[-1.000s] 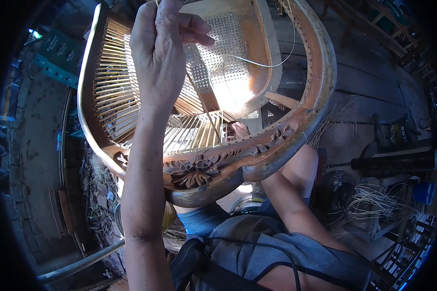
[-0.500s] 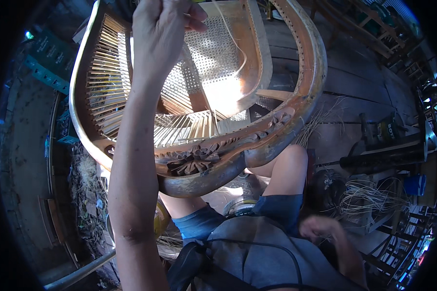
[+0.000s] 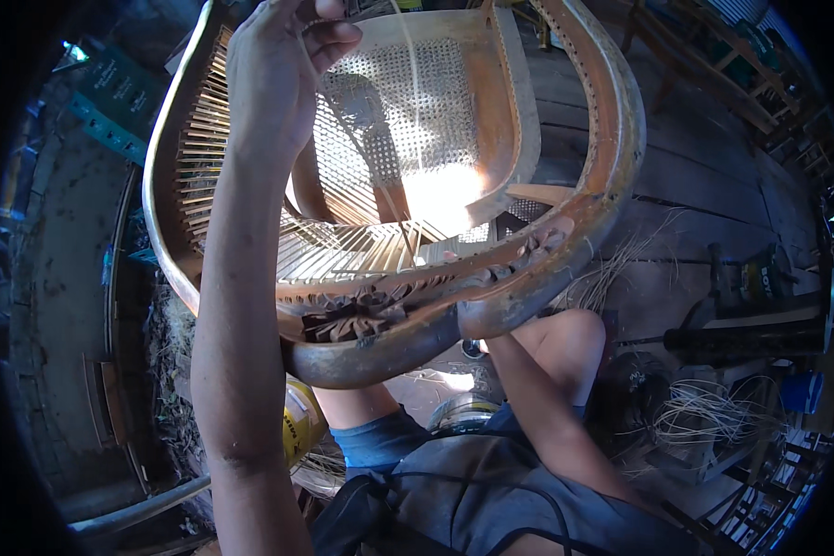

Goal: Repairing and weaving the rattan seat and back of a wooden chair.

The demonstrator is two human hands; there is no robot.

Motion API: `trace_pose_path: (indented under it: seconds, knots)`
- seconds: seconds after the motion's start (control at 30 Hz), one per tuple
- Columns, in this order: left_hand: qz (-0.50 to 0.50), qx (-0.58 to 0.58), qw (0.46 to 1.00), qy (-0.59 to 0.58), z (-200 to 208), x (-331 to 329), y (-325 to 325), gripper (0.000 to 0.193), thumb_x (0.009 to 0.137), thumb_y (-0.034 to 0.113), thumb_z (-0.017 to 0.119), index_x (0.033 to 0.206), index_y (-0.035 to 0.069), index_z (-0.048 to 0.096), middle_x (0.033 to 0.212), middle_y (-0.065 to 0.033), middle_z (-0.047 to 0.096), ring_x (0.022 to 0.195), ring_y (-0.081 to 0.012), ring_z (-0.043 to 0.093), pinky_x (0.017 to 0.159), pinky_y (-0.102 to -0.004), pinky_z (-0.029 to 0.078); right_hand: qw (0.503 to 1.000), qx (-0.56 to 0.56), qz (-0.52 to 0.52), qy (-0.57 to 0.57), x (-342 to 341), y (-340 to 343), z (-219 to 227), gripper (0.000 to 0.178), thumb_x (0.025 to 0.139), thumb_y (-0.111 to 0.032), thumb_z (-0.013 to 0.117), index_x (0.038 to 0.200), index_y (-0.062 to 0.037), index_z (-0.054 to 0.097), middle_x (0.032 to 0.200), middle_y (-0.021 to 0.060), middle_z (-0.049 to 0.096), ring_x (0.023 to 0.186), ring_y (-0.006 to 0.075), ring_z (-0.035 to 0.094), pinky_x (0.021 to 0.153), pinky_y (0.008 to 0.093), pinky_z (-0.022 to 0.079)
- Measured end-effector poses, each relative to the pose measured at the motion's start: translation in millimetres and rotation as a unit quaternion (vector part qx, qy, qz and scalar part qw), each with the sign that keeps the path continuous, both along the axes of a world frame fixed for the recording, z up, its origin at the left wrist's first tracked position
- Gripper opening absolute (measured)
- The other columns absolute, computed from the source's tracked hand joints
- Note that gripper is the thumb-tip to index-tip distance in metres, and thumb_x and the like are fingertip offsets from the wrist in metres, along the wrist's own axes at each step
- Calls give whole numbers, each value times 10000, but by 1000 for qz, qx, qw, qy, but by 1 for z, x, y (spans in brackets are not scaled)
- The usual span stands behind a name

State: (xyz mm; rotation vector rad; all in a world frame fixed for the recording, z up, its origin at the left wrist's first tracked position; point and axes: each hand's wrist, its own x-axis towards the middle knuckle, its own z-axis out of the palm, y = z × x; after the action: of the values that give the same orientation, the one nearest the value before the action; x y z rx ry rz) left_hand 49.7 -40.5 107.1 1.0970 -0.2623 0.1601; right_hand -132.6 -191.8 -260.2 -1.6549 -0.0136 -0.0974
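A curved wooden chair frame [image 3: 621, 139] with carved flowers [image 3: 357, 320] lies tilted across my knees. Rows of pale cane strands [image 3: 329, 248] span its opening, and beyond them is a woven cane panel [image 3: 435, 93]. My left hand [image 3: 283, 69] is raised at the top edge above the frame, fingers curled closed around what looks like a thin cane strand. A long loose strand [image 3: 415, 83] hangs down over the panel from the top edge. My right forearm [image 3: 547, 408] reaches up beneath the carved rail; the hand is mostly hidden behind it, with a fingertip [image 3: 449, 256] showing above.
A coil of loose cane [image 3: 713, 408] lies at the right, near a blue container [image 3: 802, 392]. Cane scraps [image 3: 612, 269] litter the plank floor. A yellow container [image 3: 301, 422] stands by my left leg. Green crates [image 3: 116, 102] are at the far left.
My right hand has moved from beside my right hip to under the carved rail. My left hand has shifted slightly left. The frame sits a little further right, and the loose strand now hangs straighter.
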Motion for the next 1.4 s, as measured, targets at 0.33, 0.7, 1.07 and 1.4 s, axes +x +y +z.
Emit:
trace_pose_path:
  seconds: [0.33,0.7,1.07,1.4]
  knots:
    - [-26,433,900,28,-15,-36,-2,367,968,328,496,970,-16,624,867,-120,625,739,-179,608,697,-297,498,999,-32,2,-4,20,24,-64,160,938,-136,548,1028,-7,574,953,123,626,922,166,556,782,342,445]
    - [-110,598,794,-14,-47,-27,8,513,945,503,515,988,13,658,859,-107,674,761,-178,661,726,-347,535,997,-72,0,-36,54,30,-69,152,943,-132,541,1028,-11,575,930,108,625,892,157,556,759,333,443]
    - [-343,793,495,91,-44,-24,-3,280,876,119,459,988,-14,679,840,-118,702,766,-182,675,694,-340,525,994,-111,-11,-13,70,29,-61,144,948,-128,534,1027,-14,576,907,92,624,863,149,556,735,323,441]
    - [-346,834,427,51,-44,-33,-9,260,824,49,487,980,-42,674,836,-159,682,718,-217,648,659,-374,507,989,-145,-18,-4,67,35,-73,138,953,-125,527,1026,-18,576,886,78,624,837,141,556,714,315,440]
